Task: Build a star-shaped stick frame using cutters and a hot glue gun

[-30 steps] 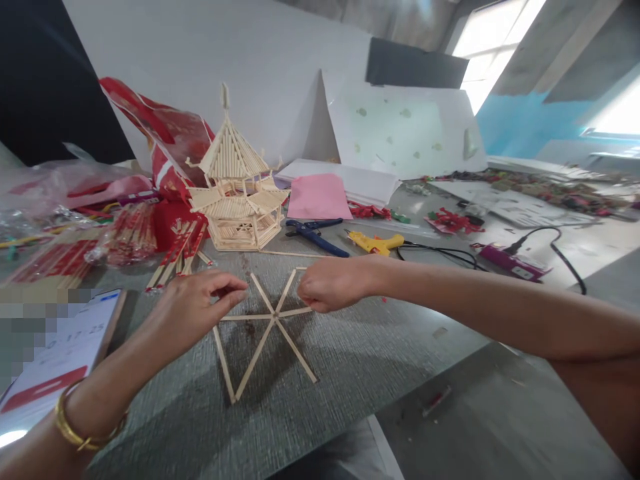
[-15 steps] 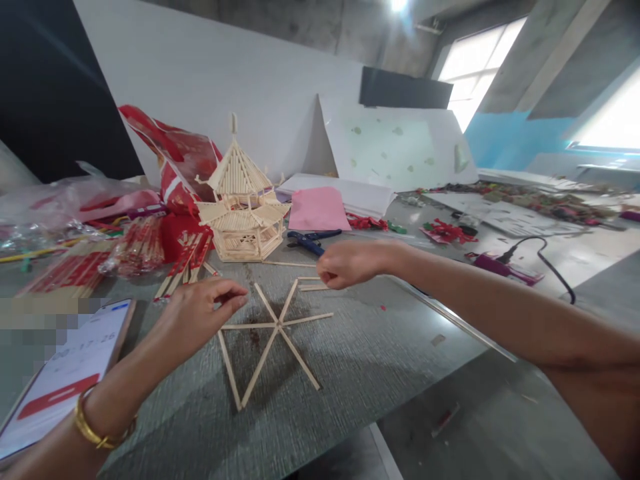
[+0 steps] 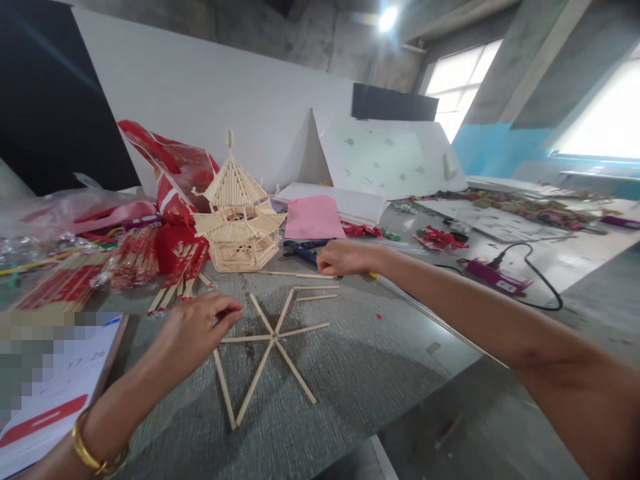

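Observation:
Six thin wooden sticks meet at a centre in a star [image 3: 274,337] on the grey table [image 3: 370,373]. Another stick [image 3: 225,389] joins two of its outer ends at the lower left. My left hand [image 3: 193,333] hovers by the star's left arm, thumb and curled fingers apart, holding nothing. Beyond the star, my right hand [image 3: 347,258] is closed over the end of a thin stick line [image 3: 280,273], beside blue-handled pliers [image 3: 305,249]; what its fingertips grip is hidden. Two short loose sticks [image 3: 317,298] lie just below it.
A wooden stick pagoda [image 3: 240,230] stands behind the star. Red-wrapped stick bundles [image 3: 135,257] and a phone [image 3: 60,393] are at left. Pink paper [image 3: 314,217], red scraps [image 3: 440,238] and a purple power strip [image 3: 495,277] with a black cable lie behind and right.
The view has tilted up slightly, so the table items appear lower. My right hand has shifted a little away from the two short sticks, towards the back. My left hand keeps its pose.

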{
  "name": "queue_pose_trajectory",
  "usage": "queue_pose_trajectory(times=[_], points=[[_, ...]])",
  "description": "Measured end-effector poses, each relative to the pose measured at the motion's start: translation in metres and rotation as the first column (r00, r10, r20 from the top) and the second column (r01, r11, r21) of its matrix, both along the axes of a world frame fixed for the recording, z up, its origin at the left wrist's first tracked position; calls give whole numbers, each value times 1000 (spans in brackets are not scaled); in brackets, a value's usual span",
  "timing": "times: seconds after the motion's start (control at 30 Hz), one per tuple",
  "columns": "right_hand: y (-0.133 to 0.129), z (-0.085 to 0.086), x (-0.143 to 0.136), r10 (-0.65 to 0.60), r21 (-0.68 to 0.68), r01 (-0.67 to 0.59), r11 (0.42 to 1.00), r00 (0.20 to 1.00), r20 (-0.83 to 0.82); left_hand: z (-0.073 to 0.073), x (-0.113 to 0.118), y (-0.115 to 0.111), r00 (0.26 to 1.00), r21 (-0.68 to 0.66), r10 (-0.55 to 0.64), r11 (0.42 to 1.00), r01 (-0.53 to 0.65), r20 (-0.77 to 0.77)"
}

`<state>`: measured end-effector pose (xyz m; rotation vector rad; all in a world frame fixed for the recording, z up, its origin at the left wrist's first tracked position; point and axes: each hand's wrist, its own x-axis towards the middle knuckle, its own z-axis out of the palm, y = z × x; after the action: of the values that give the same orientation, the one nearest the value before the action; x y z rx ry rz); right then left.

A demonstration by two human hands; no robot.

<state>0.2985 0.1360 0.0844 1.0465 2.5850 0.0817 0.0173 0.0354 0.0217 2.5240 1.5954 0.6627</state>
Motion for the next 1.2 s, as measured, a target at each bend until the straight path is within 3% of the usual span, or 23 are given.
queue_pose_trajectory(times=[0.17,0.4,0.57,0.67,0.77,0.93,1.2], points=[[-9,-8,5,22,-84,-22,996,1000,0,0,0,-1,1000,0,7,1000,-7,-4],[-11,-24,5,-30,9,30,999,999,14,2,3,-2,1000,45,21,999,-21,9],[-26,-9,6,36,-24,-36,999,999,9,27,15,0,1000,53,4,999,-3,-11],[-42,-4,2,143,-35,-143,989,990,-19,46,38,6,993,75,-104,991,108,-55],[-56,-10,-8,248,-25,-248,968,968,20,54,64,15,960,27,-256,965,260,-110],[-62,-22,-20,289,-25,-288,957,953,89,47,88,24,900,-161,-377,923,348,-217],[-63,-21,-25,307,-52,-305,951,951,39,26,86,29,870,-215,-427,899,380,-247]])
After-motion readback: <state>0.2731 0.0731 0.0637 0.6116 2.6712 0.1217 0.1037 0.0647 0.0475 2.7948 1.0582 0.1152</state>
